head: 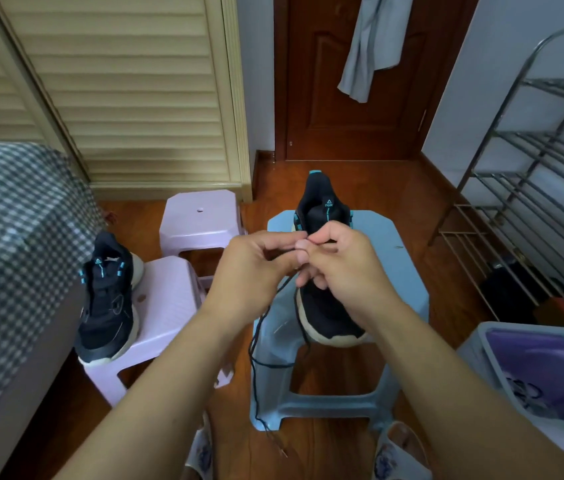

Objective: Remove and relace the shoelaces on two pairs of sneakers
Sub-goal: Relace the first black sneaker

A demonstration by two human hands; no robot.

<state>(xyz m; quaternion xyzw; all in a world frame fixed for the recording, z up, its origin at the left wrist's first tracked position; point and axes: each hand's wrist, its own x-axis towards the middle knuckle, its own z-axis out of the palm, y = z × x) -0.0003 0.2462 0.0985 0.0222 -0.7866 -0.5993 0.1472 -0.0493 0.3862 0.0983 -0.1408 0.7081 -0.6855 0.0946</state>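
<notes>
Both hands meet above the middle of a black knit sneaker with a cream sole and teal eyelet loops [322, 306], which stands on a pale blue plastic stool [387, 244] with its toe toward the person. The left hand [252, 268] has its fingers curled and pinches a thin black shoelace [256, 344] between thumb and forefinger; the right hand [336, 261] pinches the same lace just beside it, fingertips of the two hands nearly touching over the tongue. From the hands the lace drops in loose strands down the front of the blue stool, and one end with its tip reaches the dark wooden floor [446, 209] between the person's feet in patterned slippers [398, 452].

To the left, a second black sneaker with the same cream sole [107, 299] stands on a lilac plastic stool [169, 306], its laces in place. A second lilac stool [201, 216] stands behind that one. A bed with a grey checked cover [14, 220] fills the left edge, a metal shoe rack [533, 168] stands at the right wall, and a grey plastic bin [502, 403] sits near the right forearm.
</notes>
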